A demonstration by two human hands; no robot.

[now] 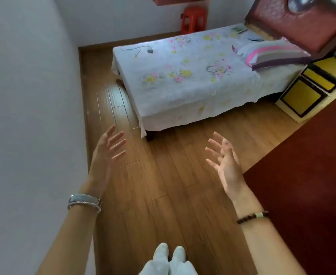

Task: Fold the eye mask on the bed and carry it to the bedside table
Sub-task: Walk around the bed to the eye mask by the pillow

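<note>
Fingers (113,140) on the left hand (105,155) are spread wide and hold nothing. Fingers (214,149) on the right hand (225,165) are spread wide too, and they are empty. Both hands hang in the air above the wood floor (163,185), well apart from each other, with the palms turned toward each other.

No step of the job looks started yet. The person stands on the floor, some way back from the foot end of the bed (183,76). The eye mask (255,39) is hard to pick out. My best guess is the small dark blue thing near the head end of the bed, just beside the striped pillow (274,54). It is too small to be sure. A little grey box with a thin wire (150,50) lies near the far foot corner of the bed.

Next, I think the person must walk to the near long edge of the bed, get close to the pillow end, and reach for the mask with both hands to fold it.

Room to move looks good. The floor between the feet and the bed is bare. A white wall (24,116) is close on the left. A dark red panel (312,185) is close on the right. The bedside table (312,86) with yellow fronts stands at the head end of the near edge, so the carry should be short.
</note>
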